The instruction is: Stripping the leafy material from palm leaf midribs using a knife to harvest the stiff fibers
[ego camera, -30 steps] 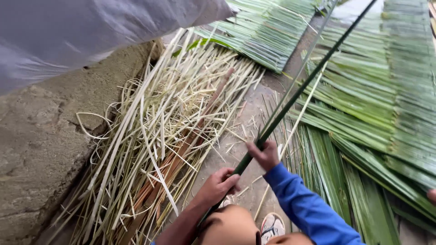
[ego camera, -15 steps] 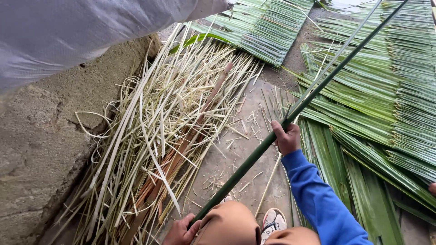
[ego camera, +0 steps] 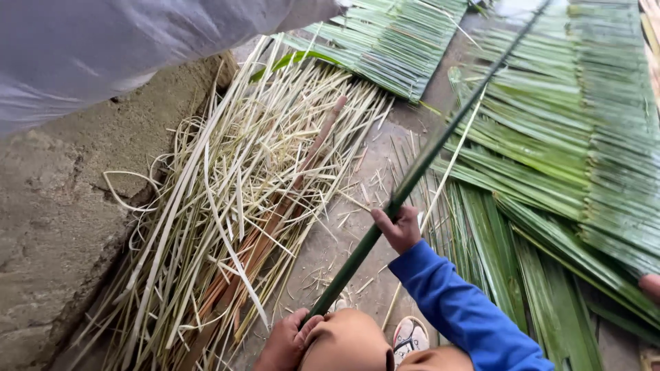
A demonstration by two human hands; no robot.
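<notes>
Here, a person is gripping a long green palm stem (ego camera: 412, 180) with both hands. The left hand (ego camera: 287, 340) is wrapping closed around the stem's lower end, just beside a knee in tan cloth (ego camera: 347, 341) at the bottom edge of the view. The right hand (ego camera: 400, 227), coming out of a blue sleeve (ego camera: 460, 312), is closing on the stem farther up, with the fingers curling around it. The stem is slanting up and to the right, from the left hand across the concrete floor (ego camera: 357, 206) toward the top of the view, where it is blurring and passing over the green leaves.

To the left of the stem, a loose heap of pale stripped leaf ribs (ego camera: 227, 199) is lying on the floor, with a few reddish-brown strips (ego camera: 275, 220) mixed into it. The heap is running alongside a rough concrete ledge (ego camera: 62, 227), and a grey plastic sheet (ego camera: 124, 48) is hanging over the upper left corner. To the right, rows of folded green palm leaves (ego camera: 591, 137) are covering the floor, and another such panel (ego camera: 392, 41) is lying at the top. Below the blue sleeve, the toe of a light shoe (ego camera: 410, 338) is showing on the floor.
</notes>
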